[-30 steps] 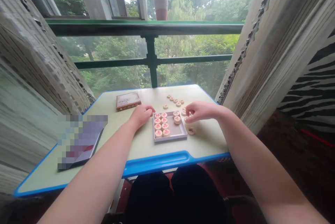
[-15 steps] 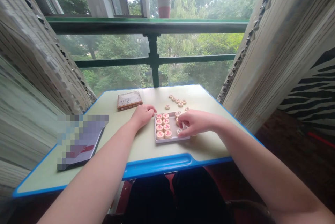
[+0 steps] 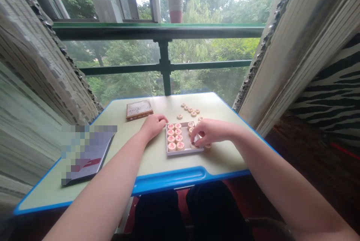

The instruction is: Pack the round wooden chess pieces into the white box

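A shallow white box [image 3: 185,152] lies in front of me. Two columns of round Chinese chess pieces with red characters [image 3: 174,137] fill its left side. Along its right side are more pieces, one of them a dark-marked Chinese chess piece [image 3: 191,124]. My right hand [image 3: 209,131] reaches over that side, thumb and fingers pinched on a Chinese chess piece [image 3: 193,145] in the near right corner; the hand covers some pieces. My left hand [image 3: 154,125] rests at the far left corner, fingers bent, fingertips against the box's edge.
Several loose pieces [image 3: 190,110] lie beyond the box, and another piece [image 3: 208,146] sits to its right. A brown flat case [image 3: 139,109] stands at the back left. A tablet [image 3: 92,162], partly blurred, lies left on the blue-edged table [image 3: 225,163]. Curtains [image 3: 270,64] flank the window.
My right fingers have lowered slightly with the chess piece, which sits a little lower and flatter in the box's near right corner. My left hand stays at the box's corner.
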The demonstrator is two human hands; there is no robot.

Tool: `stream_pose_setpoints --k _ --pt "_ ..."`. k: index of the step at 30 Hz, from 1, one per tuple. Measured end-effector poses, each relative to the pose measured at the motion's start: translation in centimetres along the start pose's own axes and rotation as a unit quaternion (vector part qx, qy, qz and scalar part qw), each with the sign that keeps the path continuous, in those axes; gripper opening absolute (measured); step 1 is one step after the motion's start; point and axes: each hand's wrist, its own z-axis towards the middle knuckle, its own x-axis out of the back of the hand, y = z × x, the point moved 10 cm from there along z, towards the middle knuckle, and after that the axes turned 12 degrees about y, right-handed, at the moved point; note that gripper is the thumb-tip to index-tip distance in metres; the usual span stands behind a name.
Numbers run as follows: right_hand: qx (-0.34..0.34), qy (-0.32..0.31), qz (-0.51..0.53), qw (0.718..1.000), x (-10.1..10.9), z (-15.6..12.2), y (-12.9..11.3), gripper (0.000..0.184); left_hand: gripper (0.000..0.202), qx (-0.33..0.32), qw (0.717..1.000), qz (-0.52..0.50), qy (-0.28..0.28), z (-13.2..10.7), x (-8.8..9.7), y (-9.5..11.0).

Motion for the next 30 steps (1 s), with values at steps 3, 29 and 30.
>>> stream_pose_setpoints --k 3,29,30 --pt "-0.008 0.012 -0.011 1.0 0.24 0.09 0.26 0.022 0.028 -0.001 1.0 -0.001 -0.001 -0.02 0.01 0.04" --pt "-0.007 0.035 -0.007 0.999 0.34 0.45 0.64 0.019 0.028 -0.009 1.0 0.006 0.001 0.04 -0.04 0.02" --pt "-0.006 0.035 -0.004 0.999 0.34 0.44 0.64 0.019 0.028 -0.009 1.0 0.005 0.001 0.04 -0.04 0.03"
